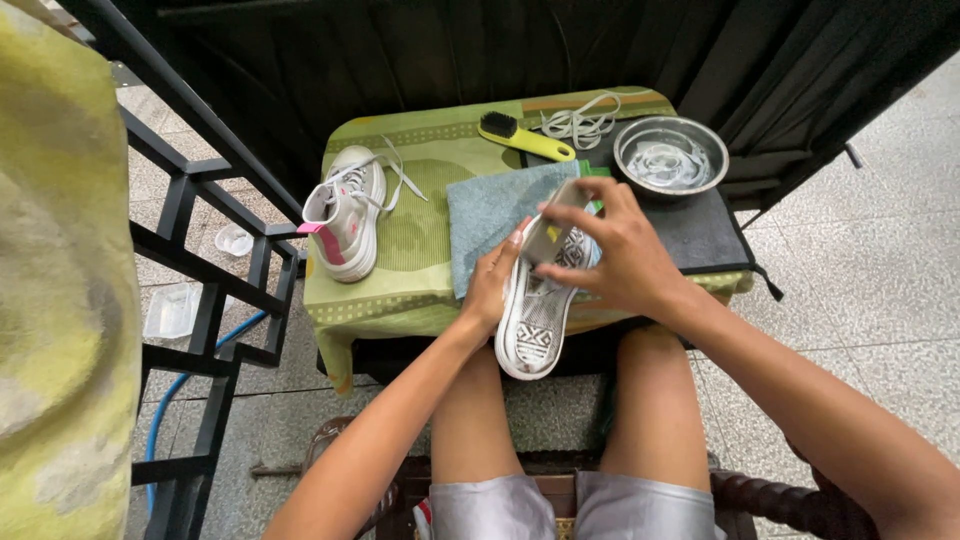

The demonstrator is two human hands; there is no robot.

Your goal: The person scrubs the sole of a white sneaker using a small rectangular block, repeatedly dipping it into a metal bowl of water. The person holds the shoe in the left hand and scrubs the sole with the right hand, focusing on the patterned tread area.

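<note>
My left hand point(492, 282) grips a white sneaker point(535, 325) held sole up over the near edge of a small table. My right hand point(615, 250) presses a small pale object point(555, 232), partly hidden by my fingers, against the shoe's sole. Under the shoe lies a grey-blue cloth point(490, 215). The matching white and pink sneaker point(345, 212) stands upright on the table's left side, its laces loose.
The table has a green patterned cover point(420, 290) and a black mat point(700, 235). On it are a yellow brush point(525, 137), loose white laces point(580, 122) and a metal bowl of water point(670, 157). A black metal railing point(215, 290) stands to the left.
</note>
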